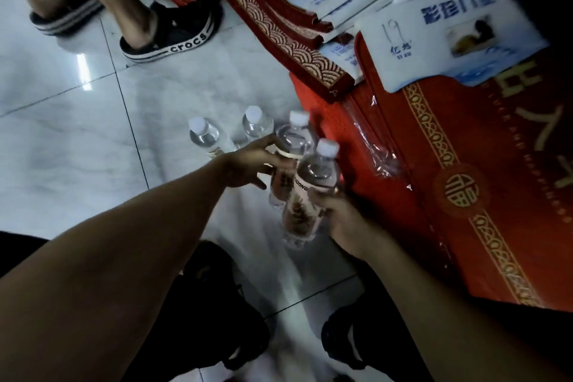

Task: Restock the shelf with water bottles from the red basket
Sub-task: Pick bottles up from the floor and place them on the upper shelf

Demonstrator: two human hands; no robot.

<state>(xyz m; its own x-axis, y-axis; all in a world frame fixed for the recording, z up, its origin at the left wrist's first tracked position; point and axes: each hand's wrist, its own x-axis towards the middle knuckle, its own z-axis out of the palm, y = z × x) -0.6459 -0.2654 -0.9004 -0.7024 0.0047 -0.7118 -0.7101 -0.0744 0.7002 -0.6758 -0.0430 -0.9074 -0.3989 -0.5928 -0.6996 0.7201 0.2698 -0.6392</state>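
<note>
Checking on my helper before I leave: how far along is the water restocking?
Done: nothing shelved that shows; no shelf or basket in view. In hand: the left hand grips one bottle, the right hand another. Left: two bottles stand on the floor, plus any out of view.

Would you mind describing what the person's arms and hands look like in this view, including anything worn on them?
Both forearms are bare: no sleeves, watch, bracelets or gloves show. The left hand and right hand show no rings, though blur limits detail. Each arm enters from the bottom edge.
</note>
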